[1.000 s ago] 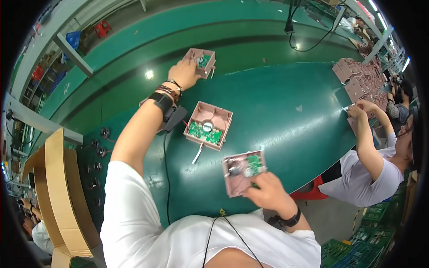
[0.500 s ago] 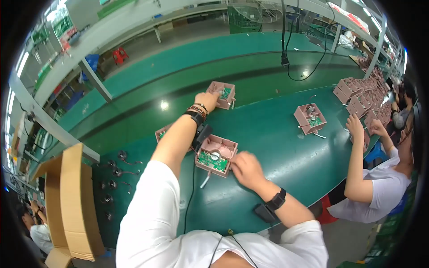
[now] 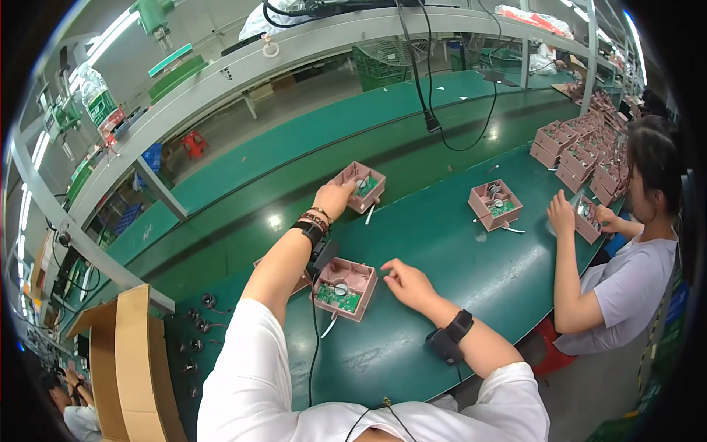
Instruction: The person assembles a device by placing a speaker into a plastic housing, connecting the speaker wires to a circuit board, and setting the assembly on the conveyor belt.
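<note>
My left hand (image 3: 334, 199) reaches far forward and grips the near left wall of a pink plastic box (image 3: 359, 203), which holds a green circuit board and a small round part. That box is at the far side of the green table, beside the belt. A second pink box (image 3: 356, 312) sits in front of me with a green board, a round silvery part and a white cable coming out of its near side. My right hand (image 3: 409, 284) hovers just right of it, fingers apart and holding nothing. Another pink box is mostly hidden under my left forearm.
Farther right stands a pink box (image 3: 479, 200) with a board inside. A co-worker (image 3: 618, 283) handles another box near stacked pink boxes (image 3: 578, 158). Small dark wired parts (image 3: 193, 314) lie at left by an open cardboard box (image 3: 140, 368). A black cable (image 3: 431, 124) hangs overhead.
My right hand has come away from the near box and its fingers have spread. My left hand stays on the far box. The view has tilted up and shifted.
</note>
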Demonstrator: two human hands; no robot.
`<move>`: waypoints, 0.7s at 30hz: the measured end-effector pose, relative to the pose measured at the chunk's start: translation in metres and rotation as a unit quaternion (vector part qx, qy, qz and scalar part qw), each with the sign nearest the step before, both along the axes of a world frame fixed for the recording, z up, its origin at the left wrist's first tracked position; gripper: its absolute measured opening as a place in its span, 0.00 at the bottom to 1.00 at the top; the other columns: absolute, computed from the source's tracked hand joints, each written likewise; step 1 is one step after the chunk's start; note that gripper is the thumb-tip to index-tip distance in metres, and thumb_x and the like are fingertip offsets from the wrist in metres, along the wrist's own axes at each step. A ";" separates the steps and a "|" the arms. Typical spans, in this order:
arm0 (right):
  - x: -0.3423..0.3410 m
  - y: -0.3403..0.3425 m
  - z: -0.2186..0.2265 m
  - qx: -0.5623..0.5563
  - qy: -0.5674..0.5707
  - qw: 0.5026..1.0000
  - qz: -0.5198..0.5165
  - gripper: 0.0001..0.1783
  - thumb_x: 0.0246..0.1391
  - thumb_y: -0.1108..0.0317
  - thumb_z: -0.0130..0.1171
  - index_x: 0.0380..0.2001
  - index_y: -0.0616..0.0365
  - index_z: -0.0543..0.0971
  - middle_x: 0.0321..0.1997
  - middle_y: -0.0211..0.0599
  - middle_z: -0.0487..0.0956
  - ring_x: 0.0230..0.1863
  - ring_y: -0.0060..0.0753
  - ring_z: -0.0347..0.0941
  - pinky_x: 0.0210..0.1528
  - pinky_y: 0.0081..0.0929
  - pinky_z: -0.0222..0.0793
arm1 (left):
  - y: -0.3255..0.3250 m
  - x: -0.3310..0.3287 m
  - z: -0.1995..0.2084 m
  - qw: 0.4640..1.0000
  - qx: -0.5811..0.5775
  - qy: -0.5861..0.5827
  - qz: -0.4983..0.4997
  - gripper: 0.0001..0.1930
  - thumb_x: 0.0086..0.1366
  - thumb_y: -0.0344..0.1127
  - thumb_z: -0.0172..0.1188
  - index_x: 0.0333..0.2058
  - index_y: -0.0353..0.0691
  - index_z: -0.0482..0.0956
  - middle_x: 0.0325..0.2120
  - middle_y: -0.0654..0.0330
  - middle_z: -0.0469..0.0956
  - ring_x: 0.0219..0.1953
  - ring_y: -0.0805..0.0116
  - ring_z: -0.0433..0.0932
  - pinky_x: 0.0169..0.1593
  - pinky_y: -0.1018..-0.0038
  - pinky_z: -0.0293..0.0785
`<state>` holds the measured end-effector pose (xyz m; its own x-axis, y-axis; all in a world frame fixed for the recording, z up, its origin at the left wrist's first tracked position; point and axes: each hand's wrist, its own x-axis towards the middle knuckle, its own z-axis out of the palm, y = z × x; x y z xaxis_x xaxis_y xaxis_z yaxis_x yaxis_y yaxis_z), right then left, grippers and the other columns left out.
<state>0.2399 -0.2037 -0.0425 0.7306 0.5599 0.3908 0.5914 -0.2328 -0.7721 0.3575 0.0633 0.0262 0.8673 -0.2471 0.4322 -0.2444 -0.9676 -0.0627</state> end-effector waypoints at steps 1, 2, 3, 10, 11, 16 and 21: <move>0.005 -0.002 -0.002 -0.006 0.028 1.000 -0.009 0.09 0.56 0.69 0.55 0.40 0.54 0.73 0.28 0.38 0.77 0.30 0.43 0.75 0.33 0.37 0.70 | -0.002 0.001 0.008 1.000 0.006 -0.005 0.004 0.08 0.60 0.40 0.57 0.36 0.47 0.75 0.28 0.50 0.79 0.33 0.49 0.79 0.35 0.57 0.74; 0.009 -0.002 -0.004 -0.012 0.055 0.998 -0.018 0.09 0.56 0.68 0.54 0.40 0.54 0.73 0.28 0.38 0.78 0.31 0.44 0.76 0.33 0.39 0.70 | -0.001 -0.001 0.017 1.000 0.011 -0.010 0.007 0.07 0.59 0.40 0.57 0.35 0.46 0.75 0.27 0.50 0.79 0.33 0.49 0.78 0.35 0.57 0.73; 0.010 -0.003 -0.003 -0.013 0.061 0.998 -0.014 0.09 0.56 0.68 0.54 0.40 0.54 0.73 0.28 0.38 0.78 0.31 0.44 0.76 0.33 0.39 0.70 | -0.001 -0.007 0.024 1.000 0.012 -0.004 0.012 0.07 0.59 0.40 0.57 0.35 0.46 0.75 0.27 0.50 0.79 0.33 0.49 0.78 0.35 0.57 0.73; 0.005 -0.014 0.003 -0.042 0.049 0.998 -0.016 0.09 0.55 0.68 0.55 0.40 0.55 0.73 0.28 0.38 0.78 0.32 0.43 0.76 0.35 0.38 0.70 | -0.029 -0.141 0.069 0.992 -0.112 -0.036 -0.041 0.09 0.57 0.33 0.60 0.38 0.44 0.77 0.26 0.55 0.76 0.32 0.53 0.74 0.37 0.61 0.73; 0.004 -0.014 0.003 -0.048 0.053 0.997 -0.005 0.09 0.55 0.68 0.55 0.40 0.55 0.73 0.28 0.38 0.78 0.32 0.43 0.76 0.35 0.38 0.70 | -0.036 -0.170 0.068 0.991 -0.110 -0.044 -0.058 0.11 0.57 0.31 0.60 0.40 0.44 0.77 0.26 0.56 0.76 0.31 0.55 0.74 0.37 0.63 0.73; -0.018 -0.007 0.010 -0.064 -0.056 0.995 0.054 0.09 0.52 0.71 0.57 0.38 0.56 0.74 0.29 0.38 0.78 0.33 0.44 0.76 0.36 0.37 0.70 | -0.041 -0.315 0.048 0.994 -0.030 -0.054 -0.091 0.11 0.50 0.32 0.60 0.35 0.47 0.79 0.28 0.65 0.75 0.35 0.64 0.74 0.39 0.68 0.75; -0.018 -0.004 0.008 -0.105 -0.098 0.982 0.123 0.10 0.52 0.74 0.58 0.39 0.59 0.75 0.27 0.39 0.76 0.27 0.36 0.73 0.35 0.28 0.70 | -0.047 -0.403 0.019 0.995 -0.096 -0.002 0.014 0.08 0.46 0.32 0.65 0.28 0.47 0.79 0.29 0.68 0.76 0.33 0.65 0.75 0.39 0.69 0.76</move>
